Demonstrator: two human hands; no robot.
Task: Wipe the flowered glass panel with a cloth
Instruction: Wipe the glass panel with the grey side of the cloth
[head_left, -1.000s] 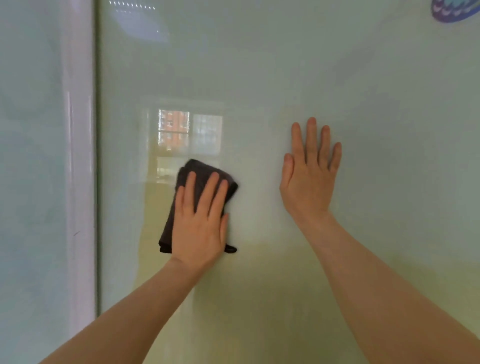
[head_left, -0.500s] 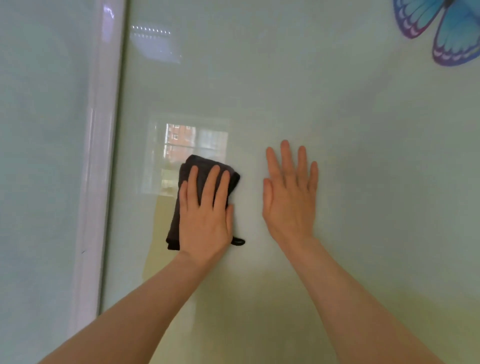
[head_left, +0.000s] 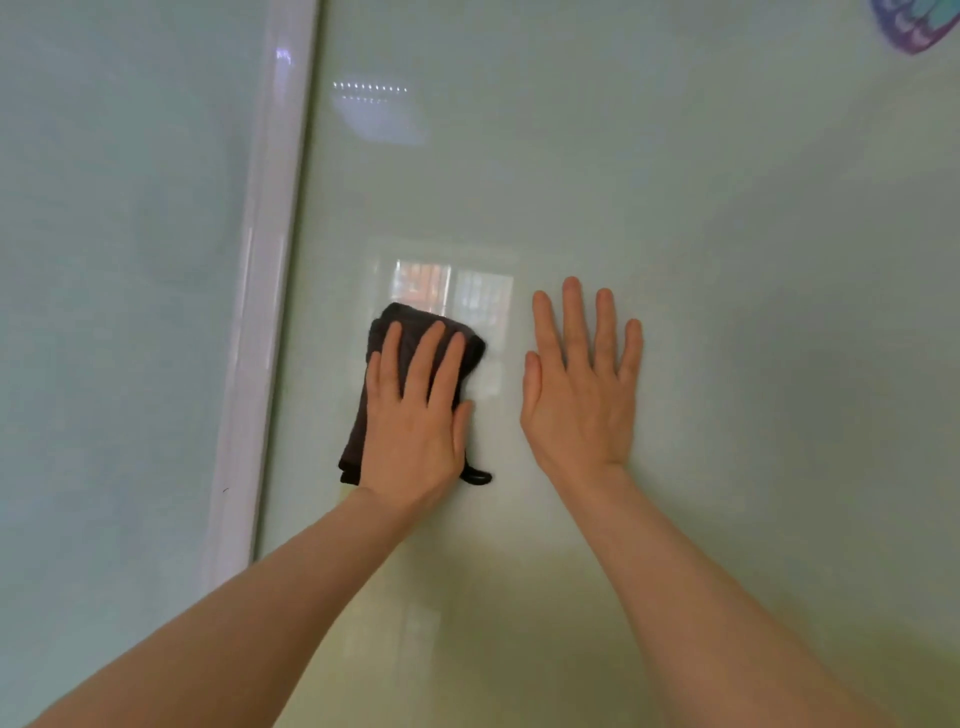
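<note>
A pale green glossy glass panel (head_left: 675, 182) fills most of the view; a corner of a printed blue and purple butterfly (head_left: 914, 26) shows at its top right. My left hand (head_left: 415, 415) lies flat with straight fingers on a folded dark grey cloth (head_left: 384, 332), pressing it against the glass. A small black loop of the cloth (head_left: 478, 475) sticks out below the hand. My right hand (head_left: 582, 384) rests flat on the bare glass just right of the cloth, fingers spread and pointing up.
A white vertical frame strip (head_left: 260, 312) borders the panel on the left, close to the cloth. Beyond it is another pale panel (head_left: 114, 260). A window reflection (head_left: 452, 283) glints on the glass above the cloth.
The view has shifted, so the frame strip sits further right in the picture. My right hand now lies closer to the cloth than a second ago. The left hand stays flat on the cloth.
</note>
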